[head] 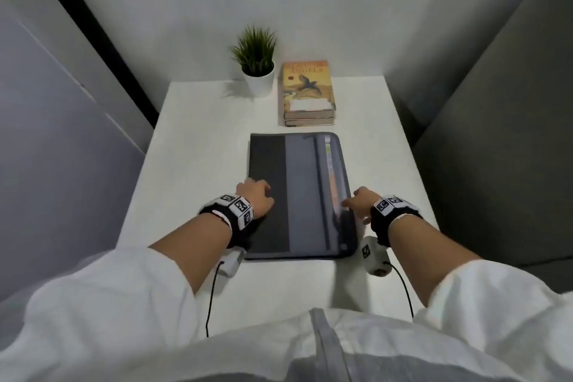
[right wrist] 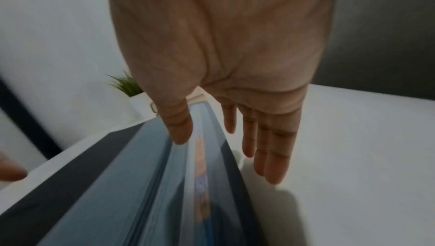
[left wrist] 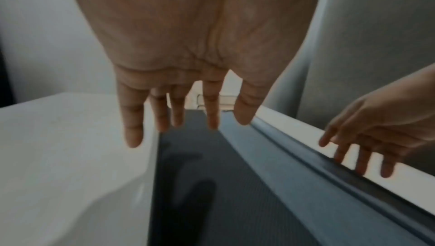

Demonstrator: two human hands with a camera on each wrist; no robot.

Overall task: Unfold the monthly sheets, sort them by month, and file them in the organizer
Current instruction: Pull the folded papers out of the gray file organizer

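Observation:
A dark grey organizer (head: 304,195) lies flat and closed on the white table (head: 198,133), its long side running away from me. Coloured paper edges (head: 331,170) show through its translucent right side. My left hand (head: 257,189) is over the organizer's near left edge; in the left wrist view its fingers (left wrist: 212,112) hang straight above the dark cover (left wrist: 212,194) and hold nothing. My right hand (head: 353,200) is at the right edge. In the right wrist view its thumb (right wrist: 180,131) touches the translucent strip (right wrist: 188,166), with the other fingers straight beside the organizer. No loose sheets are visible.
A small potted plant (head: 255,62) and a stack of two books (head: 308,90) stand at the back of the table, just beyond the organizer. Grey walls close in on both sides. Bare table surface lies left and right of the organizer.

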